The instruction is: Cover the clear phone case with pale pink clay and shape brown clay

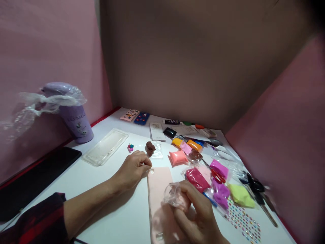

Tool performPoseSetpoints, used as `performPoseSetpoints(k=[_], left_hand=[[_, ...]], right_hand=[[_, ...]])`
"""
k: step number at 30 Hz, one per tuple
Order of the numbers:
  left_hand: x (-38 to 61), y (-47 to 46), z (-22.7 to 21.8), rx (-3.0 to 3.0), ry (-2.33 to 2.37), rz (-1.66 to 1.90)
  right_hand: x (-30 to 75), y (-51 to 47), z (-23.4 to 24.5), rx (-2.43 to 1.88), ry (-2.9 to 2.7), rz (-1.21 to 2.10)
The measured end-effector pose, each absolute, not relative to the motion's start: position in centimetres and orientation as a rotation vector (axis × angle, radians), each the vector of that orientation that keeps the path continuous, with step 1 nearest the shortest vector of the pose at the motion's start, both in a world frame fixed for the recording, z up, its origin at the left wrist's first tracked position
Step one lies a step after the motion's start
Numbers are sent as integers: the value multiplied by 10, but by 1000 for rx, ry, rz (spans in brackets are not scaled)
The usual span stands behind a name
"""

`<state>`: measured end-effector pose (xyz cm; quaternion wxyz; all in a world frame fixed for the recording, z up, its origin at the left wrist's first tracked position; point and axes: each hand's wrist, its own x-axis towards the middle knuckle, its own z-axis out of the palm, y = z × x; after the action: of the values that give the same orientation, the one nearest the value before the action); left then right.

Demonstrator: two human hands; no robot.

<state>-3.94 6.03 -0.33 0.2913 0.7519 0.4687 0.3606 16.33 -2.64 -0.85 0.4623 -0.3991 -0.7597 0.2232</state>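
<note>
A pale pink phone case (159, 189) lies flat on the white table, with one small cutout at its far left corner and another near its close end. At that far corner, my left hand (135, 167) is closed in a pinch; anything between the fingertips is too small to make out. Over the near half of the case, my right hand (199, 213) grips a crumpled clear plastic bag (172, 195) with pale pink clay inside. Beyond the case sits a lump of brown clay (150, 148) on clear film. Left of it is a small multicoloured clay bit (130, 147).
Clay packets (178, 157), red-handled scissors (217, 174), a gem sticker sheet (243, 220) and black-handled tools (256, 188) crowd the right. A clear plastic tray (105, 147), a purple tumbler (78, 123) and a black slab (38, 183) stand left. Decorated cases (141, 118) lie at the back.
</note>
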Motion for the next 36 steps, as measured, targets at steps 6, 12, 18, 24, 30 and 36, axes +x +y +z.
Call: performPoseSetpoints(k=[6,12,18,24,30,36], left_hand=[[-41,64,-6,2064,1209,906],[-40,67,-11,2126,1156,866],[-40,68,-12,2168,1134,870],[-42,68,-10,2167,1138,846],[-44,67,-9,2232,1141,813],[-45,66,-9,2261,1128,844]], right_hand=[[164,-25,-12,-945,-1828,574],[166,-24,-10,-953,-1853,575],[167,-24,-7,-982,-1875,538],[171,-18,-7,-1256,-1693,457],[184,3,-5,-1427,-1732,294],[188,20,-9,-1594,-1961,-170]])
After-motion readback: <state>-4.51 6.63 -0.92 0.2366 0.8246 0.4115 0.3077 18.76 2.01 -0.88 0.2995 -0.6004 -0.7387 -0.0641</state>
